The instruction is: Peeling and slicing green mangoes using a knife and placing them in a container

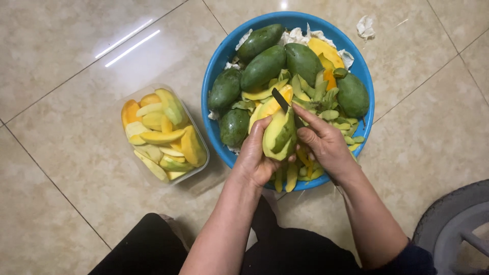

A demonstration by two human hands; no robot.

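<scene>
knife (279, 99) handle hidden in right hand (323, 142), tyre (448, 219) cut off at corner

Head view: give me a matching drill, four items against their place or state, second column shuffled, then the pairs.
Items:
1. half-peeled mango
2. knife
3. clear container
4. blue basin

Place or state:
A. on the floor tiles beside the basin, filled with yellow mango slices
B. cupped in the left hand
C. holds whole green mangoes and peel strips
D. dark blade, gripped by the right hand, tip over the cut fruit

Pairs: 1-B, 2-D, 3-A, 4-C
</scene>
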